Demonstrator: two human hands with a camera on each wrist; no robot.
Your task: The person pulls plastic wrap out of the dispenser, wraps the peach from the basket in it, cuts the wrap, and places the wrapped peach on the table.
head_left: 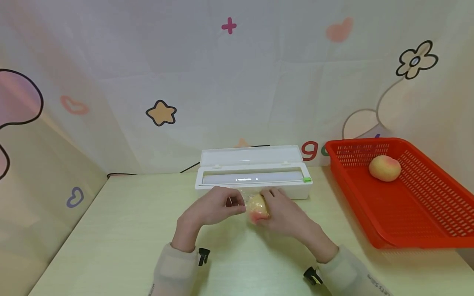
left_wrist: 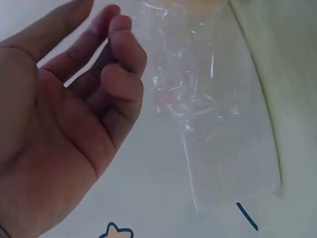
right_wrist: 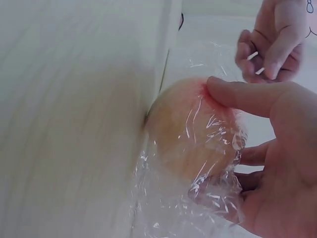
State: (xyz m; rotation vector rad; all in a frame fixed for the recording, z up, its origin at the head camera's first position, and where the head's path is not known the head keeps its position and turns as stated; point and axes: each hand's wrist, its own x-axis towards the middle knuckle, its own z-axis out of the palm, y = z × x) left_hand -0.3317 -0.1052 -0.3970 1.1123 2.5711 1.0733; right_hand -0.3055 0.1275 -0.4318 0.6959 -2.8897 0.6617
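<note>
A yellow peach with a pink blush (head_left: 258,206) is partly covered in clear plastic film (right_wrist: 213,193) in front of the white cling film dispenser (head_left: 255,191). My right hand (head_left: 285,213) grips it from the right, the thumb (right_wrist: 247,96) on the pink part and other fingers behind the film. To its left, my left hand (head_left: 218,205) hovers with loosely bent fingers and nothing between them. Loose wrinkled film spreads beside that hand in the left wrist view, over the dispenser's front. The dispenser's lid (head_left: 252,155) stands raised, with a film roll (head_left: 253,177) inside.
A red plastic basket (head_left: 355,197) stands at the right, holding another peach (head_left: 385,168). A small green piece (head_left: 307,179) sits at the dispenser's right end. Behind the pale wooden table (head_left: 129,230) hangs a patterned cloth (head_left: 222,82).
</note>
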